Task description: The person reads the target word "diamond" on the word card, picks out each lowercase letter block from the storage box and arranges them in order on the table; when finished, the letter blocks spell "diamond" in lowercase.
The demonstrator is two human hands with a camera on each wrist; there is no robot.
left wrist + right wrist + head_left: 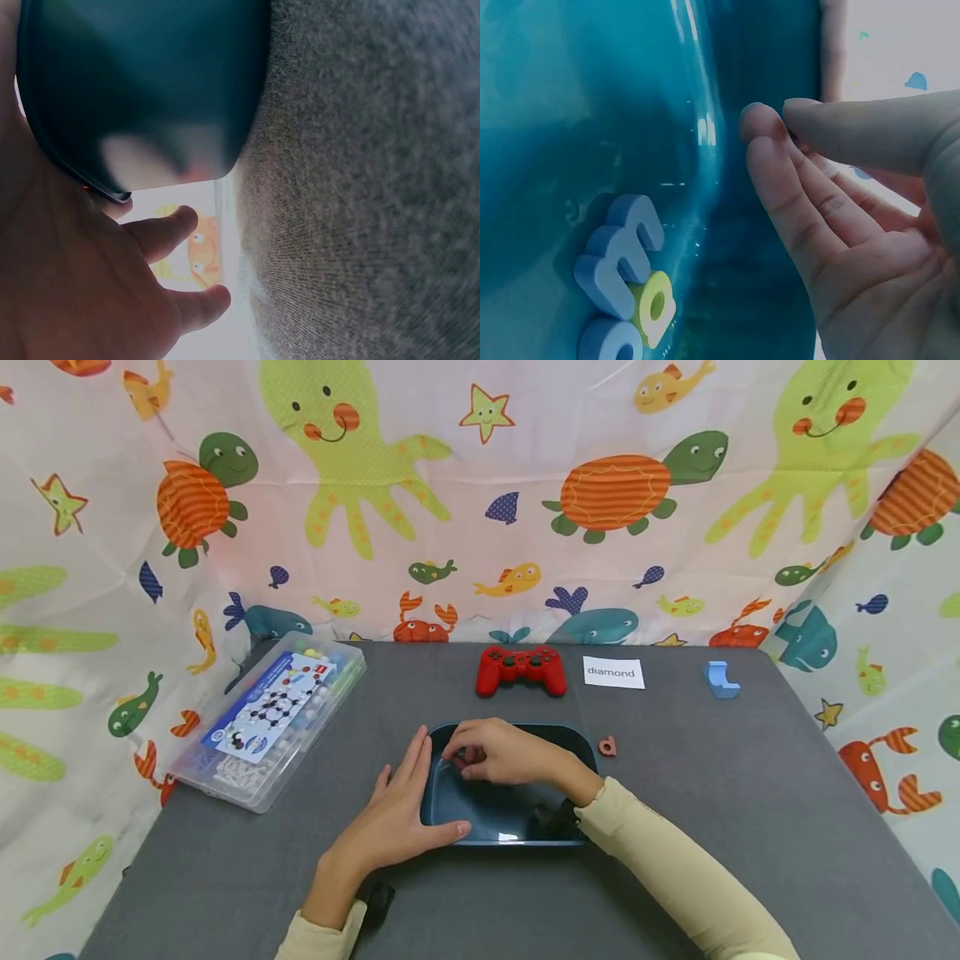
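Note:
A dark blue tray (480, 814) stands on the grey table in the head view. My left hand (397, 818) lies along its left side, fingers straight and thumb stretched over the near left corner. Inside the tray, near its far left part, is my right hand (491, 753), thumb and fingertips drawn close together; whether they pinch something small cannot be made out. The right wrist view shows a blue letter m (600, 279), a yellow letter (646, 296) and a rounded blue letter (594, 341) in the tray.
A small red letter d (603, 746) lies right of the tray. Behind it are a red game controller (521, 670), a card reading "diamond" (613, 673) and a light blue block (722, 681). A clear plastic case (273, 714) sits at the left, and a patterned curtain (465, 535) encloses the table.

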